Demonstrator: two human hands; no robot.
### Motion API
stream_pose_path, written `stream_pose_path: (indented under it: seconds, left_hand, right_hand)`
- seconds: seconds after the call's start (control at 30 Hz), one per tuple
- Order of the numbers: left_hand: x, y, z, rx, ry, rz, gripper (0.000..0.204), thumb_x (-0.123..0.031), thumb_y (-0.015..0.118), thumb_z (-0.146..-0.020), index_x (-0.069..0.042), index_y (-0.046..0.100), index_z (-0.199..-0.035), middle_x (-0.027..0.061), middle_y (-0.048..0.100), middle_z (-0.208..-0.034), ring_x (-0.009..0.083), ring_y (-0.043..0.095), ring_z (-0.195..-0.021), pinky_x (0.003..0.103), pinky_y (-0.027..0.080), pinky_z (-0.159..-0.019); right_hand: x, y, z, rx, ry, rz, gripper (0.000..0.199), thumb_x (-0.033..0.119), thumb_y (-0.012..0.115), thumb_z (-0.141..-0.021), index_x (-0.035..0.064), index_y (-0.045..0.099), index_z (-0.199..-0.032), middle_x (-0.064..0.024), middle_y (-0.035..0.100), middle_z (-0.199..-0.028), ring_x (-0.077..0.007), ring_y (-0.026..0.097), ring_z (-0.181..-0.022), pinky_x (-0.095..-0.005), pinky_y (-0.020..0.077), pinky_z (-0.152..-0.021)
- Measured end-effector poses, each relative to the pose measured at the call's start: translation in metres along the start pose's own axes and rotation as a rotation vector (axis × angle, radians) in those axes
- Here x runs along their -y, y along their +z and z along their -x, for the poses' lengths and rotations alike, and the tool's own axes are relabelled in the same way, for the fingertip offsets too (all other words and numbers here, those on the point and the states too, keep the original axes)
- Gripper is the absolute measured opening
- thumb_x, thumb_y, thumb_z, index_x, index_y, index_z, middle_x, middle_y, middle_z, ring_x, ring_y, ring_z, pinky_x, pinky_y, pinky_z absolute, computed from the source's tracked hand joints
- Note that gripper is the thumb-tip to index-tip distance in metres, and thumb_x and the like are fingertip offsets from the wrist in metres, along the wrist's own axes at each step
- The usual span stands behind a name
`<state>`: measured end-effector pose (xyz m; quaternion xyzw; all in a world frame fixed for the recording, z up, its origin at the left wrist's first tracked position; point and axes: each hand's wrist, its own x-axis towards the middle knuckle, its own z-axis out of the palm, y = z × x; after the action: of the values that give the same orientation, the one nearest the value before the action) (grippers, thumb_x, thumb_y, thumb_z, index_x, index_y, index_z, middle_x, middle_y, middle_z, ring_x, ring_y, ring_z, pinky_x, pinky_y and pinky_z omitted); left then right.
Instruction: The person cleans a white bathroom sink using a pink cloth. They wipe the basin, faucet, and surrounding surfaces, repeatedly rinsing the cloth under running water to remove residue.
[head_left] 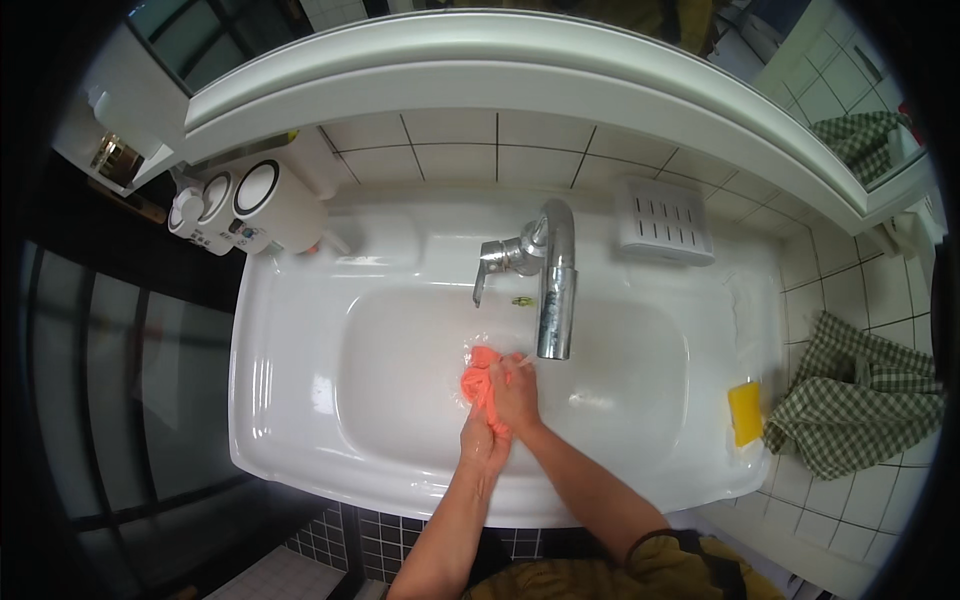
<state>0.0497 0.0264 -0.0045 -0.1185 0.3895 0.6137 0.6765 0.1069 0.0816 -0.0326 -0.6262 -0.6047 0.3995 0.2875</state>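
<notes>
A wet-looking coral-orange cloth [477, 381] is bunched up in the middle of the white sink basin [400, 340]. My right hand [515, 395] is closed over the cloth's right side, near the tap's mouth. Just below it, my left hand [481, 442] grips the lower part of the same cloth, its fingers mostly hidden. Splashes and bubbles show around the cloth. Above my hands, a chrome tap [556, 310] arches over the basin, its lever [480, 285] on the left.
White dispensers [280, 205] stand at the back left corner. A slotted white soap holder [662, 222] sits at the back right. On the right rim lies a yellow sponge [745, 414], beside a hanging green checked towel [850, 400]. A mirror cabinet edge [520, 85] juts over the back.
</notes>
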Motion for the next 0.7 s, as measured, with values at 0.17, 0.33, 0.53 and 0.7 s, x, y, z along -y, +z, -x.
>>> stream_pose_path:
  seconds: [0.17, 0.33, 0.53, 0.7]
  left_hand:
    - [-0.023, -0.005, -0.036, 0.108, 0.001, -0.004, 0.040, -0.024, 0.045, -0.101, -0.003, 0.045, -0.135, 0.0085, 0.056, -0.127, 0.0184, 0.056, -0.110, 0.031, 0.048, -0.092]
    - [0.012, 0.022, -0.037, -0.016, -0.004, -0.193, 0.033, -0.024, 0.043, -0.102, -0.008, 0.049, -0.130, 0.0032, 0.061, -0.104, 0.0161, 0.060, -0.090, 0.030, 0.052, -0.078]
    - [-0.018, 0.028, -0.049, -0.047, -0.028, -0.146, 0.039, -0.015, 0.046, -0.100, -0.014, 0.043, -0.139, 0.0036, 0.060, -0.106, 0.0149, 0.060, -0.085, 0.026, 0.053, -0.076]
    - [0.004, 0.020, -0.045, 0.050, -0.029, -0.291, 0.035, -0.013, 0.044, -0.100, -0.011, 0.047, -0.135, 0.0051, 0.062, -0.109, 0.0151, 0.059, -0.082, 0.026, 0.052, -0.072]
  right_hand:
    - [0.014, -0.006, 0.028, 0.041, -0.081, -0.272, 0.029, 0.020, 0.051, -0.096, 0.0058, 0.059, -0.120, -0.0185, 0.056, -0.124, -0.0338, 0.048, -0.122, -0.0410, 0.0374, -0.103]
    - [-0.039, -0.002, -0.010, -0.014, 0.171, -0.473, 0.043, 0.021, 0.051, -0.096, 0.0060, 0.046, -0.136, -0.0221, 0.042, -0.140, -0.0330, 0.040, -0.131, -0.0404, 0.0334, -0.107]
    - [0.012, -0.004, 0.036, 0.018, 0.102, -0.467, 0.049, 0.016, 0.056, -0.087, 0.0025, 0.046, -0.133, -0.0178, 0.052, -0.128, -0.0253, 0.049, -0.120, -0.0318, 0.0403, -0.099]
    - [-0.005, -0.029, -0.023, 0.073, 0.391, -0.699, 0.033, 0.020, 0.047, -0.093, 0.0019, 0.052, -0.120, -0.0143, 0.057, -0.111, -0.0208, 0.055, -0.096, -0.0352, 0.0459, -0.085]
